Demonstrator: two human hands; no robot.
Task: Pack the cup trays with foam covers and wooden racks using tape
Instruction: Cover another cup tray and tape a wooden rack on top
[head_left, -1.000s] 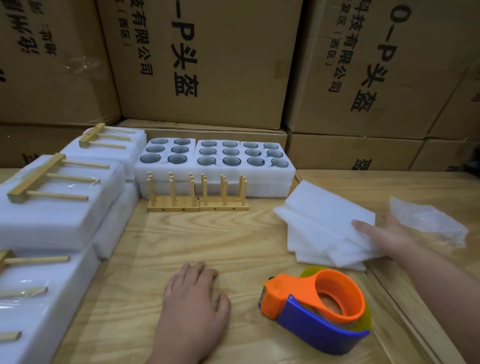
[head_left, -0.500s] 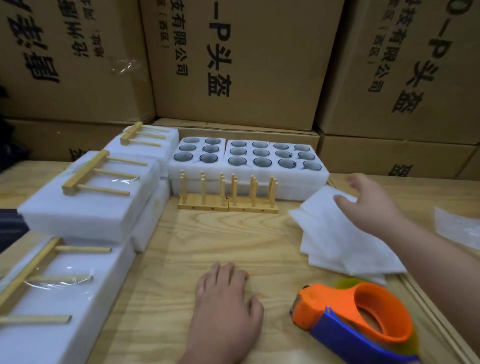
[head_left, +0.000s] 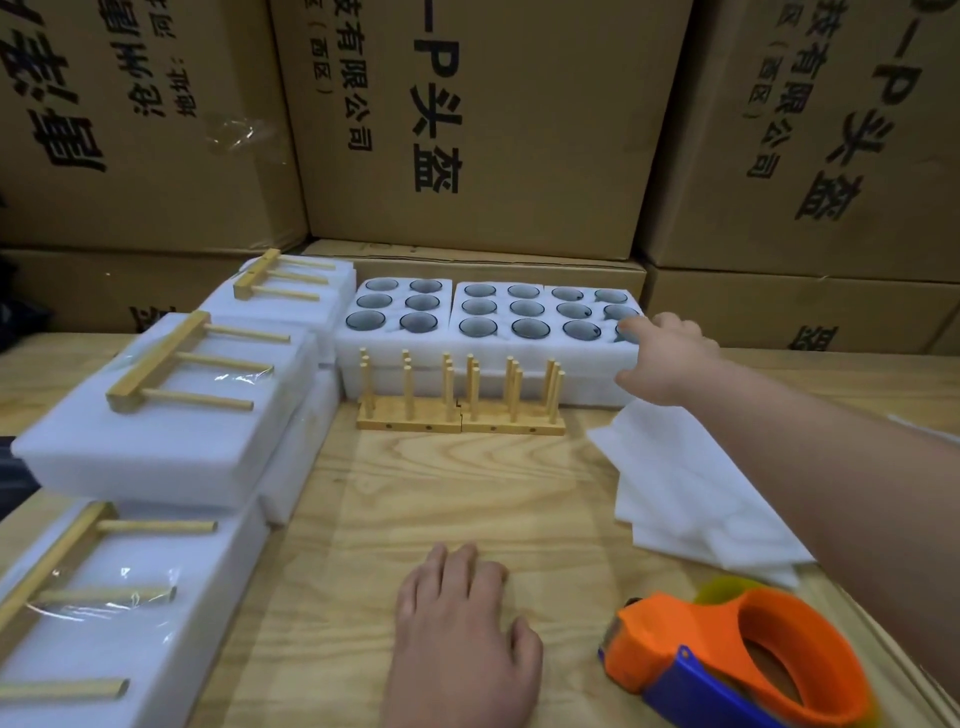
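Right hand at the far cup tray, left hand flat on the table.

The right hand (head_left: 667, 358) reaches the right end of the larger cup tray (head_left: 545, 353), fingers spread and seemingly touching its corner, clasping nothing. The left hand (head_left: 462, 634) lies open, palm down. Two racks (head_left: 460, 405) stand upright just before the trays; foam covers (head_left: 691, 493) lie right, the tape dispenser (head_left: 737, 660) nearest.

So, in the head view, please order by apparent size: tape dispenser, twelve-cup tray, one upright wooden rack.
1. Twelve-cup tray and tape dispenser: unsure, since the dispenser sits nearer the camera.
2. Upright wooden rack.
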